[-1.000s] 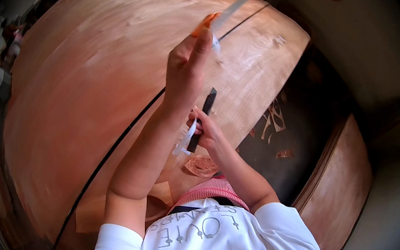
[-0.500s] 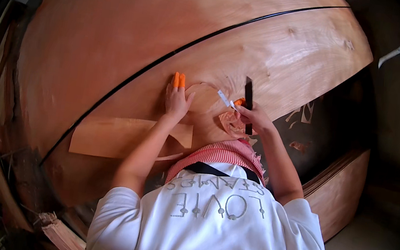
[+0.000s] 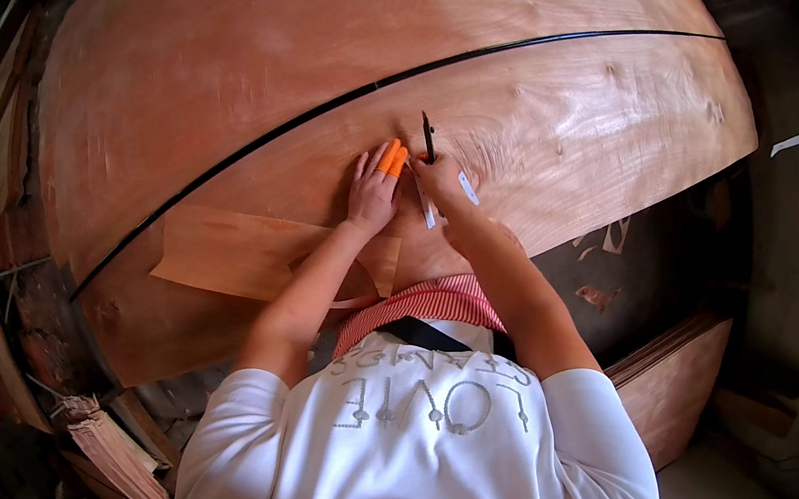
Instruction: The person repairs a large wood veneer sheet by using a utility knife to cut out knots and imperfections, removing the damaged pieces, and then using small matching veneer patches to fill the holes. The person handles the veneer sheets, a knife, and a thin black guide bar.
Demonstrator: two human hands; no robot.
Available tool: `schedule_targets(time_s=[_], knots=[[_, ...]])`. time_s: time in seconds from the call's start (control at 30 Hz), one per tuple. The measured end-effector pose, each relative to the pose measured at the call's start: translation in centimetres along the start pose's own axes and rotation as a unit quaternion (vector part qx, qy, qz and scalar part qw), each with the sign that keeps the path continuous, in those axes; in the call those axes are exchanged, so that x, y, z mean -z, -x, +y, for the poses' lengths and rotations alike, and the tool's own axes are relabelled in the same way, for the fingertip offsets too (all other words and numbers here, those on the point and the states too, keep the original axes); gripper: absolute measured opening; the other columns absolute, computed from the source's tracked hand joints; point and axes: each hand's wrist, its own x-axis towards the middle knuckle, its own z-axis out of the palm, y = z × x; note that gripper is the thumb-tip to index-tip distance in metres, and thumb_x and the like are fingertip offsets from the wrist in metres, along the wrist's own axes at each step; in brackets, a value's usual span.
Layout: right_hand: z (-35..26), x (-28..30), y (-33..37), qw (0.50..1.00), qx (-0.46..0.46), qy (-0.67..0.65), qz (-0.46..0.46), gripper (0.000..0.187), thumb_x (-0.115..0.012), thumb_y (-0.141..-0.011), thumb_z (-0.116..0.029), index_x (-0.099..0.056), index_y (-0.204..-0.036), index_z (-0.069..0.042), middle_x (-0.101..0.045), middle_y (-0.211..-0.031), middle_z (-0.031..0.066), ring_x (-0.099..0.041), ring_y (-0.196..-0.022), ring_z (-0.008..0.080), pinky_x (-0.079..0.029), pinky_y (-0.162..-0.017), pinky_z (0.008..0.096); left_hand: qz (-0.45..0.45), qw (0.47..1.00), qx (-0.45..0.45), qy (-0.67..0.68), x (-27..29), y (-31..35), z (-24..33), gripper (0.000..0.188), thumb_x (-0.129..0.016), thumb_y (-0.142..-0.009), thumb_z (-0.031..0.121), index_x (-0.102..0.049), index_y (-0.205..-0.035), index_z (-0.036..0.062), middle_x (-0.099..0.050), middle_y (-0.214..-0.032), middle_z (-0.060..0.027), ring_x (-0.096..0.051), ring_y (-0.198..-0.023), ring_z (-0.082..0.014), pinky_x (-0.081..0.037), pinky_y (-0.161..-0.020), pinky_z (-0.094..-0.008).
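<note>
black slim tool (image 3: 428, 139), upper centre of frame, gripped in right hand (image 3: 441, 180), projecting above it; long axis near upright, top leaning left. left hand (image 3: 373, 196) flat, fingers extended, just left on wood sheet (image 3: 237, 107).

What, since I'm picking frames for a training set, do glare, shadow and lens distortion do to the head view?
Head view: pale sheen brightens the upper right of the wood sheet; deep shadow dims detail beyond its right edge; fisheye curvature bows outer edges, and the corners are black; the left hand and right hand, with its black tool, look fairly sharp.
</note>
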Motion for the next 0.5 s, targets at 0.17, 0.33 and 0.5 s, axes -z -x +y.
schedule_targets(time_s=[0.17, 0.33, 0.5], knots=[[-1.0, 0.3, 0.5, 0.999, -0.022, -0.020, -0.041, 0.023, -0.067, -0.075, -0.024, -0.065, -0.082, -0.003, -0.061, -0.062, 0.0058, -0.055, -0.053, 0.0125, -0.044, -0.048, 0.0288, -0.050, 0.998, -0.019, -0.039, 0.0, 0.1, -0.5, 0.041, -0.055, -0.075, 0.010, -0.054, -0.115, 0.0006, -0.042, -0.133, -0.0109, -0.027, -0.131, -0.0243, -0.018, -0.106, -0.0493], [2.7, 2.9, 0.7, 0.990, 0.070, 0.062, -0.104, 0.021, -0.065, -0.075, -0.023, -0.065, -0.081, -0.003, -0.060, -0.062, 0.0040, -0.055, -0.054, 0.0119, -0.043, -0.050, 0.0276, -0.065, 0.996, -0.028, -0.058, 0.1, -0.6, -0.2, 0.035, -0.055, -0.074, 0.011, -0.058, -0.107, -0.0008, -0.046, -0.129, -0.0124, -0.029, -0.130, -0.0248, -0.018, -0.106, -0.0500], [0.0, 8.7, -3.0, 0.925, 0.056, 0.244, -0.285, 0.016, -0.061, -0.075, -0.018, -0.063, -0.076, -0.002, -0.060, -0.062, 0.0032, -0.056, -0.056, 0.0125, -0.044, -0.053, 0.0279, -0.058, 0.996, -0.035, -0.051, 0.7, -0.8, 0.2, 0.032, -0.054, -0.075, 0.012, -0.059, -0.103, -0.0023, -0.047, -0.127, -0.0145, -0.032, -0.128, -0.0265, -0.019, -0.106, -0.0497]])
